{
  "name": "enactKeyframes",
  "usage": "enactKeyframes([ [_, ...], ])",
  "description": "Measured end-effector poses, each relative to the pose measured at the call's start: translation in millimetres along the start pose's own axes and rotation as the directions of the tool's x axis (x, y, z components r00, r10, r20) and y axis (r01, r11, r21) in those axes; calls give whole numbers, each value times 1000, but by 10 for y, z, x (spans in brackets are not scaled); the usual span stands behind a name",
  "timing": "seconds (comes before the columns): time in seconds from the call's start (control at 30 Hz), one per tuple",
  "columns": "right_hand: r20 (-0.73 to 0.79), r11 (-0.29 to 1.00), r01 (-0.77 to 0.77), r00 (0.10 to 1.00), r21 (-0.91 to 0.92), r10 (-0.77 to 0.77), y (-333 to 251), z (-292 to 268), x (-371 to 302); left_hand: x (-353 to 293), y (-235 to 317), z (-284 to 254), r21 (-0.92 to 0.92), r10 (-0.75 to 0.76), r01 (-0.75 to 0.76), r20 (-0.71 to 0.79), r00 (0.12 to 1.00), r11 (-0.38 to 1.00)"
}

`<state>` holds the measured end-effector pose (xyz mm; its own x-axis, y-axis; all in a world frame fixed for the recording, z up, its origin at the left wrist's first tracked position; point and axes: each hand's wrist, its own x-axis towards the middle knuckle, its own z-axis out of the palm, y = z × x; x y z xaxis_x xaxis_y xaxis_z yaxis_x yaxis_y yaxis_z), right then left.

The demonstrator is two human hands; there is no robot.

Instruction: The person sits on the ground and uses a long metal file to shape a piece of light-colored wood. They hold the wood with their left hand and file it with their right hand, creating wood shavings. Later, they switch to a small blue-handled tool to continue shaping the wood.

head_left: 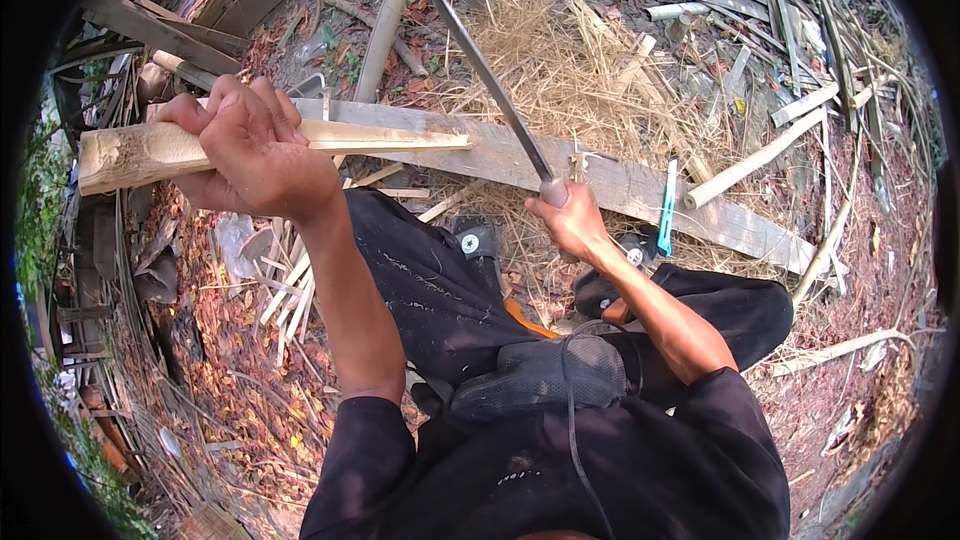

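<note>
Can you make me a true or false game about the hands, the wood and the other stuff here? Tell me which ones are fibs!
1. The left hand holds a pale piece of wood. True.
2. The right hand is empty. False: it grips a long blade by its handle.
3. Dry straw lies on the ground beyond the grey plank. True.
4. The tip of the long blade touches the pale piece of wood. False: the tip points up and away, apart from the wood.
5. A light-blue cutter is to the right of the right hand. True.
</note>
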<state>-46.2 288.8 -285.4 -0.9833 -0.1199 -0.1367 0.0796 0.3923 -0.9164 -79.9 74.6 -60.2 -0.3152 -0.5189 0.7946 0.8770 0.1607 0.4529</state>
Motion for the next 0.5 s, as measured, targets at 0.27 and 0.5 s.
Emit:
enactKeyframes([
  [0.27,-316,845,361,917,395,-244,31,155,130,-13,14,61,121,19,-18,-6,1000,992],
  [0.5,190,832,-364,861,-418,472,1081,342,-254,-34,147,-272,69,-18,23,-74,997,997],
])
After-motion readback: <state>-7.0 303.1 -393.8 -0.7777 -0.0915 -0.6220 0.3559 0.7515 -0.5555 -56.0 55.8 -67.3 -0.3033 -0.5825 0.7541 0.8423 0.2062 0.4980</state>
